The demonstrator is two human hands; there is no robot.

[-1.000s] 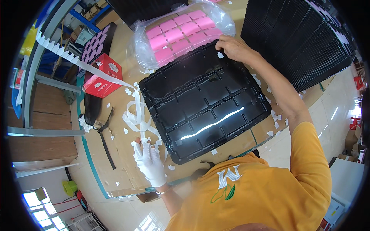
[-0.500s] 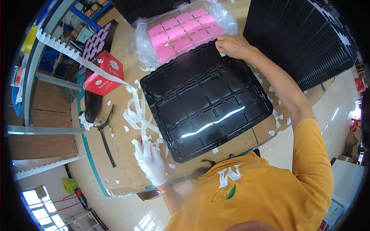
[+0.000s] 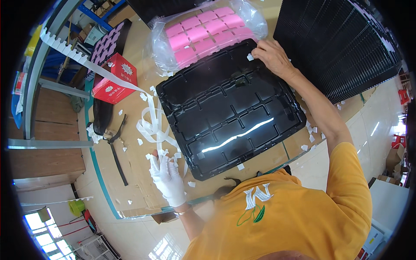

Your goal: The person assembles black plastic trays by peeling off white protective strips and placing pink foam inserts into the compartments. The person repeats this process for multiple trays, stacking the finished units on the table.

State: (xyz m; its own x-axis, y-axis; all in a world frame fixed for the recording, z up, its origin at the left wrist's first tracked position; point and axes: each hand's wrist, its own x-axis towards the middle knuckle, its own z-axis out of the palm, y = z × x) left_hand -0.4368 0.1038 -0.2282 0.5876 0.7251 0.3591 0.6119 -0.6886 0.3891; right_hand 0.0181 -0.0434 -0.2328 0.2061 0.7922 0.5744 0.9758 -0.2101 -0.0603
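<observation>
The black moulded tray [image 3: 229, 108] lies flat on the surface [image 3: 130, 182], a rough square turned so that one diagonal runs from the person's near left to the far right. The right hand [image 3: 272, 57] reaches out to the far corner of the tray, its grip narrow, fingertips pinched on a small white tab [image 3: 250, 56] that sits on the tray's rim there. The left hand [image 3: 167, 175], in a white glove, rests at the opposite, near-left corner, fingers spread flat over a tangle of white backing strip [image 3: 151, 125] and loose white scraps; whether it holds any piece of that strip cannot be told. So the tray lies between the two hands, each at one end of the same diagonal, with the right hand the one actually on the tray. Just beyond the far edge, touching or nearly so, lies a clear bag of pink foam pads [image 3: 208, 32]. A tall stack of black trays [image 3: 342, 43] stands to the right of the right hand, and a red box [image 3: 116, 79] sits off to the left, well apart.
</observation>
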